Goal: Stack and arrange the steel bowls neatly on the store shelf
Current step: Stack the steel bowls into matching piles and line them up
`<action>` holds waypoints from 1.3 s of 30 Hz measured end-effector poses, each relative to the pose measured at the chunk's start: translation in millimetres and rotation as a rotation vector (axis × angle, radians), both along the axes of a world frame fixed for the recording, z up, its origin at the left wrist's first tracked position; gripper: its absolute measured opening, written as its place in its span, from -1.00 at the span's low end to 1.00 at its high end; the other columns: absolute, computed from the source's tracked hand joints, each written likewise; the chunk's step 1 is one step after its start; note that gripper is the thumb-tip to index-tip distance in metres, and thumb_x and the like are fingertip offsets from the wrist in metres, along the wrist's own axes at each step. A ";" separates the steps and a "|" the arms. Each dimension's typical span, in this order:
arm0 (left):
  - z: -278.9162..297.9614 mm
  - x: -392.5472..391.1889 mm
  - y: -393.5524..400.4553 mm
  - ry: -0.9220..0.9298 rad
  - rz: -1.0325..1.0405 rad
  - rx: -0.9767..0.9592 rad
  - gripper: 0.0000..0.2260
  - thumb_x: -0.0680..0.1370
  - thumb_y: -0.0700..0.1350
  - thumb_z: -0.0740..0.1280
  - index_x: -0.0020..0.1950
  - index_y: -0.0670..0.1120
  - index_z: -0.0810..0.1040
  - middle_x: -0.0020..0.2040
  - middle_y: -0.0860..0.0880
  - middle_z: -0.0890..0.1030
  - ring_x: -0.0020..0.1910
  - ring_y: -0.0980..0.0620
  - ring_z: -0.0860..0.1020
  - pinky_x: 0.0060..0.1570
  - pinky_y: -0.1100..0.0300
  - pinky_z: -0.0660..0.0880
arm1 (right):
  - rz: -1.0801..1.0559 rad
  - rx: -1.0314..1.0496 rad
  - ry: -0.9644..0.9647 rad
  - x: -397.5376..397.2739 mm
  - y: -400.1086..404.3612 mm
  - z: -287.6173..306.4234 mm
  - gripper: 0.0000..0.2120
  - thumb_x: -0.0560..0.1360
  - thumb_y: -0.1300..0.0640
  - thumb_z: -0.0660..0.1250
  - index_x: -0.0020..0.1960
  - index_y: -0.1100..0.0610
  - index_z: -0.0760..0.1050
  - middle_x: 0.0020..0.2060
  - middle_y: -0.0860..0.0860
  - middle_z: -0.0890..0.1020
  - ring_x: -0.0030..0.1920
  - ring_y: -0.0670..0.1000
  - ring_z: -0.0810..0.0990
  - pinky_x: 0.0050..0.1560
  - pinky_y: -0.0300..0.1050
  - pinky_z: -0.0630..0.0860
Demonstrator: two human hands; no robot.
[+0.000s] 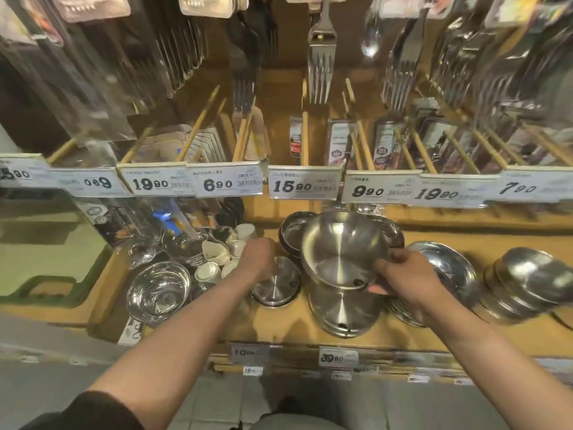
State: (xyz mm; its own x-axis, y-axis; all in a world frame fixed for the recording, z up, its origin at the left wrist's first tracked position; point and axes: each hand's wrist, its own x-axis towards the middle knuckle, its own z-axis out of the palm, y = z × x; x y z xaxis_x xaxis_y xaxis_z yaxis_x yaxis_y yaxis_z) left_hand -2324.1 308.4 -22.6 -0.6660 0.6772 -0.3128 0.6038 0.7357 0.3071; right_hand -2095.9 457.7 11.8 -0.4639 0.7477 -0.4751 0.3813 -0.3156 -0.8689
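R hand (403,274) pinched the near rim of a large steel bowl (344,249), thumb on the inside, fingers curled under the lip; bowl sat tilted on top of another steel bowl (345,311) near the shelf (434,333) front edge, not fully nested. L hand (259,259) reached down w/ fingers curled over a small shallow steel dish (276,283) just left of the stack; grip itself hidden behind the knuckles, so couldn't tell if it held the dish or only touched it. Risks, judged from this: one-sided rim pinch on slick steel could let the top bowl swing or slip & clang onto the flat plates (446,268) beside it. Lower bowl stood close to the edge, so a push could tip it off. Ceramic cups (217,252) sat near L wrist, easily knocked.
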 end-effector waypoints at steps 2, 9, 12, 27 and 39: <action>-4.3 -1.9 3.2 0.006 -0.015 -0.026 -0.83 0.52 -0.30 0.33 0.08 -0.22 0.63 0.06 -0.19 0.67 0.08 -0.18 0.62 0.00 0.06 0.53 | -0.015 -0.024 0.025 7.5 -4.9 1.0 -0.88 0.53 0.38 0.34 -0.01 0.24 0.62 -0.16 0.21 0.73 -0.27 0.13 0.74 -0.36 -0.16 0.65; -10.1 2.1 11.1 0.098 -0.036 -0.007 -0.82 0.55 -0.34 0.25 -0.11 -0.12 0.58 0.07 -0.14 0.67 0.05 -0.15 0.62 -0.09 0.08 0.52 | -0.080 -0.028 0.006 14.9 -15.4 5.8 -0.86 0.55 0.39 0.32 -0.07 0.21 0.60 -0.18 0.18 0.70 -0.39 0.05 0.71 -0.41 -0.21 0.62; -8.8 1.9 11.9 0.104 -0.003 0.035 -0.78 0.56 -0.33 0.23 -0.02 -0.12 0.65 0.10 -0.09 0.67 0.08 -0.14 0.62 0.01 0.05 0.54 | -0.090 -0.019 0.001 12.2 -17.3 8.4 -0.87 0.55 0.40 0.31 -0.08 0.23 0.59 -0.18 0.20 0.68 -0.41 0.04 0.70 -0.42 -0.21 0.62; 42.9 -15.6 -8.1 0.095 -0.026 0.116 -0.53 0.42 -0.34 0.49 0.29 -0.09 0.56 0.17 -0.11 0.65 0.11 -0.11 0.63 0.14 0.00 0.59 | -0.058 0.040 -0.033 6.9 -15.1 21.6 -0.88 0.53 0.38 0.29 -0.04 0.27 0.60 -0.25 0.18 0.71 -0.41 0.12 0.70 -0.45 -0.20 0.62; 75.0 -18.5 -19.6 0.153 -0.026 0.175 -0.78 0.50 -0.33 0.38 0.00 -0.02 0.58 -0.05 -0.05 0.64 -0.11 -0.05 0.57 -0.14 0.13 0.45 | -0.007 0.049 -0.206 12.6 -39.5 -29.1 -0.91 0.56 0.25 0.37 -0.09 0.27 0.57 -0.34 0.16 0.70 -0.42 0.09 0.71 -0.39 -0.13 0.65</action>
